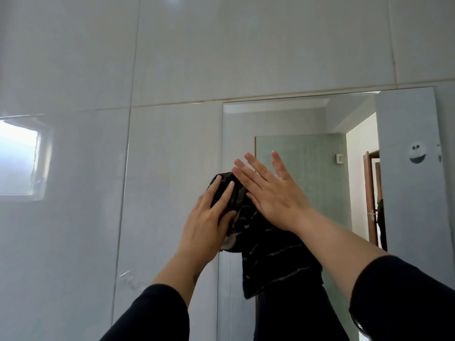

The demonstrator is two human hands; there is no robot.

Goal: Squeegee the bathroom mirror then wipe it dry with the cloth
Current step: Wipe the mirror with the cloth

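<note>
The bathroom mirror [307, 124] is set in the tiled wall, right of centre. A dark cloth with pale stripes [268, 252] lies against the mirror's left part and hangs down from my hands. My left hand [209, 217] presses the bunched top of the cloth with fingers spread over it. My right hand [268, 190] lies flat on the cloth with fingers straight and apart, pointing up-left. Both arms wear dark sleeves. No squeegee is in view.
Glossy pale wall tiles [172, 57] surround the mirror. A bright window reflection [19, 158] shows on the tile at far left. The mirror reflects a doorway, a green glass panel and a smiley-face sticker [417, 153] at the right.
</note>
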